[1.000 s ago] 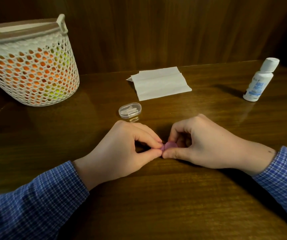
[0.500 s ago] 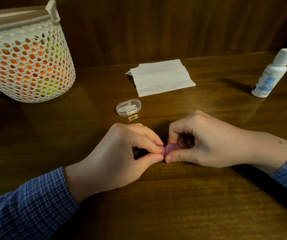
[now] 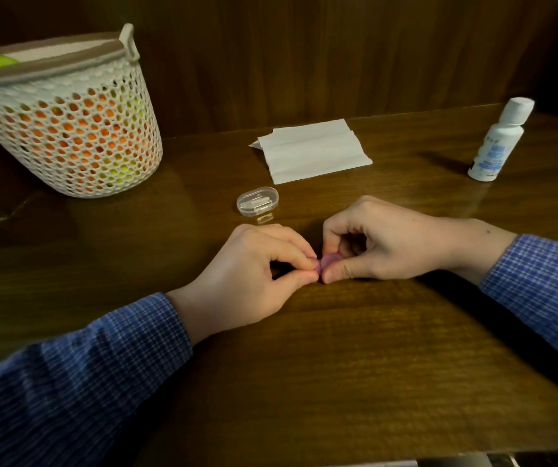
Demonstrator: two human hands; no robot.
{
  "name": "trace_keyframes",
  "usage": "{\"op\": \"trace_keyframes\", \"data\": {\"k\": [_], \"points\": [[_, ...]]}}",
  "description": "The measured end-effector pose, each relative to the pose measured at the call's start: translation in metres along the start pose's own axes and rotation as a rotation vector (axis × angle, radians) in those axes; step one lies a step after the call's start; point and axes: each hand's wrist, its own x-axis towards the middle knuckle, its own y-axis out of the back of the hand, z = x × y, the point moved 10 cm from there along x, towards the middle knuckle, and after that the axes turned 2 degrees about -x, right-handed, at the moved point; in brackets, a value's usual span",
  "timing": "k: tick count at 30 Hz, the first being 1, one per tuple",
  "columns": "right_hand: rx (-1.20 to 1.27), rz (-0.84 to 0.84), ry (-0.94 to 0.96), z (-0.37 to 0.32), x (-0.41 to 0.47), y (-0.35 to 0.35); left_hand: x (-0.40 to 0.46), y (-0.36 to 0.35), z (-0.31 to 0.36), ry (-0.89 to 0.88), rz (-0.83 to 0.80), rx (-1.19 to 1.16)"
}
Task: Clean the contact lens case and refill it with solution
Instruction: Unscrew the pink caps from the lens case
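My left hand [image 3: 247, 274] and right hand [image 3: 382, 244] pinching a small purple lens case [image 3: 328, 261] between fingertips, low over the glossy wooden table [image 3: 304, 365], clear oval box [image 3: 257, 201] just behind, folded white tissue [image 3: 311, 150], solution bottle [image 3: 498, 143] far right, perforated white basket [image 3: 68, 129] far left.

I count two hands, left [image 3: 247, 278] and right [image 3: 385, 241], one purple lens case [image 3: 328, 261], one clear plastic box [image 3: 257, 201], one folded tissue [image 3: 313, 150], one bottle [image 3: 498, 141], one basket [image 3: 65, 123], one bench [image 3: 304, 365].
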Motion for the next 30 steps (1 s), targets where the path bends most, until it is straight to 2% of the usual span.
{"op": "trace_keyframes", "data": {"k": [3, 8, 12, 30], "points": [[-0.026, 0.050, -0.054, 0.002, -0.004, 0.001, -0.001, 0.000, 0.002, 0.021, 0.005, 0.037], [-0.263, 0.183, -0.163, 0.004, -0.014, 0.001, -0.002, 0.003, -0.002, 0.093, -0.018, 0.044], [-0.191, 0.298, -0.219, 0.006, -0.023, 0.001, -0.003, 0.003, -0.001, 0.091, -0.026, 0.054], [0.034, 0.069, 0.013, 0.000, -0.008, -0.004, 0.004, 0.001, 0.003, -0.023, -0.054, 0.062]]}}
